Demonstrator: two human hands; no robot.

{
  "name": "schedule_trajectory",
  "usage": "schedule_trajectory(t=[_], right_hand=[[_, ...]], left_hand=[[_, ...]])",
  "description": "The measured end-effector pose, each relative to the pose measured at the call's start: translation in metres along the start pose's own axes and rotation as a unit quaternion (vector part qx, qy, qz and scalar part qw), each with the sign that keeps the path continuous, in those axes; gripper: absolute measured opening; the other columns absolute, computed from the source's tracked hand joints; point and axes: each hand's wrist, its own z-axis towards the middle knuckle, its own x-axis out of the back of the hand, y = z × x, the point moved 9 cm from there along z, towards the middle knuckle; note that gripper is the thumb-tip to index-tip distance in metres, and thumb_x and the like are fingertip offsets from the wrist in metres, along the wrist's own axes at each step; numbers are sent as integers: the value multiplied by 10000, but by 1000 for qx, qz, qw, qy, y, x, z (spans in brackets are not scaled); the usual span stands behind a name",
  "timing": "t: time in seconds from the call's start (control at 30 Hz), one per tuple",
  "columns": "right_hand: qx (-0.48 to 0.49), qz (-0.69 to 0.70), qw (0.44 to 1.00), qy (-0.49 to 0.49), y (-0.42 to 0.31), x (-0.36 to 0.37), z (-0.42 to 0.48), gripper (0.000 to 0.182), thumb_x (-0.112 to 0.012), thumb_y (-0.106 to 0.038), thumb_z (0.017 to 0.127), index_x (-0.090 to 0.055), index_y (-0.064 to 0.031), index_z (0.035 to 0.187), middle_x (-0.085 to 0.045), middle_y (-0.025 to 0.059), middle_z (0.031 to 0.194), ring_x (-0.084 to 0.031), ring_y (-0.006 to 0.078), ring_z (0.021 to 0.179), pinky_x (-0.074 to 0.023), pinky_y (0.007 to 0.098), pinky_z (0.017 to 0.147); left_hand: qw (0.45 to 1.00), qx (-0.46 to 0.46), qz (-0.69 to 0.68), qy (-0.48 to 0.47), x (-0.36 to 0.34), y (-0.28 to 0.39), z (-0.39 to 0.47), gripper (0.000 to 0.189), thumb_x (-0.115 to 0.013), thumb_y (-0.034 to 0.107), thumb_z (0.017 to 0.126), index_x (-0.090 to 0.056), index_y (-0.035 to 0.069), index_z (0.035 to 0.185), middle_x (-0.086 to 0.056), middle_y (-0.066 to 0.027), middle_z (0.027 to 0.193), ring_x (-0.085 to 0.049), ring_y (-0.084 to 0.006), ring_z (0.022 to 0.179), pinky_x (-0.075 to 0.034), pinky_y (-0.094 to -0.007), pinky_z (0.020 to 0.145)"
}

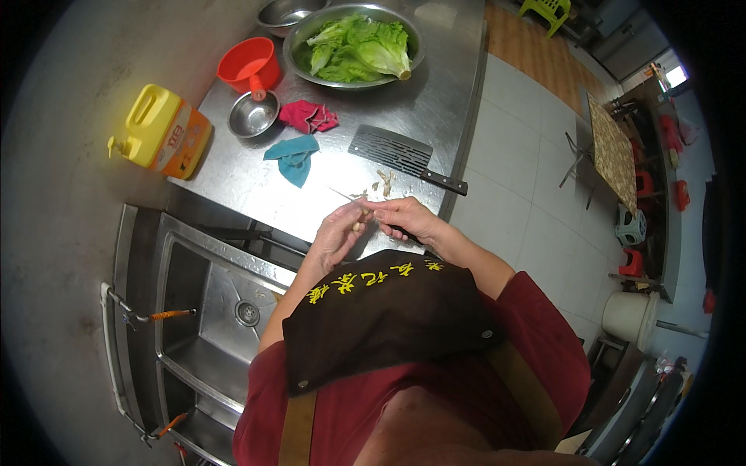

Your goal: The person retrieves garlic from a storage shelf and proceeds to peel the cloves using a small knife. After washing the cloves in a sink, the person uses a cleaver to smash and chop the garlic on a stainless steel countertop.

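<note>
My left hand [337, 233] holds small pale pieces that look like garlic cloves [356, 226]; the fingers partly hide them. In my right hand [412, 215] is a small knife with a black handle [406, 233]. Its thin blade [340, 193] points away to the upper left, past my left fingertips. Both hands meet over the near end of the stainless steel table [233, 169]. Just beyond them lie dry, brownish peelings [384, 183]. A slotted cleaver [391, 148] rests flat behind these, its dark handle toward the table's right edge.
Farther back are a metal basin [294, 58] of lettuce [364, 49], a red dipper [247, 63], a small steel bowl [254, 115], a red cloth [308, 116] and a teal cloth [294, 158]. A yellow detergent jug [166, 134] stands left; a steel sink [224, 309] adjoins below it.
</note>
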Motion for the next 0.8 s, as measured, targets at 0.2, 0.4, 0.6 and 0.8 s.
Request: schedule_trajectory(t=[0.2,0.4,0.6,0.8], right_hand=[[-3,31,999,30,4,9,6,377,-576,-264,919,-574,-119,1267,-545,-16,658,-428,32,472,-322,173,403],[35,-37,993,111,-3,39,19,409,-573,-245,909,-548,-79,1283,-571,-6,671,-471,49,481,-363,186,407],[22,-89,991,102,5,27,16,448,-563,-208,942,-456,-155,1373,-557,-33,643,-440,17,480,-347,170,419],[39,-79,996,33,13,2,10,467,-576,-197,929,-451,-166,1378,-557,-23,627,-423,20,477,-340,176,431]], left_hand=[[998,18,56,-36,11,-1,3,399,-573,7,877,-487,-44,1264,-622,-90,1033,-600,-129,902,-485,-198,732],[999,5,39,-8,13,-2,2,403,-577,-30,857,-484,-51,1248,-615,-123,1091,-602,-166,1001,-503,-231,774],[997,-38,-66,27,34,-3,15,349,-546,-59,866,-470,-44,1207,-585,-147,1106,-595,-200,994,-507,-265,860],[994,-49,-82,46,40,-6,17,306,-543,-24,875,-501,-36,1178,-601,-106,1043,-584,-176,900,-483,-267,810]])
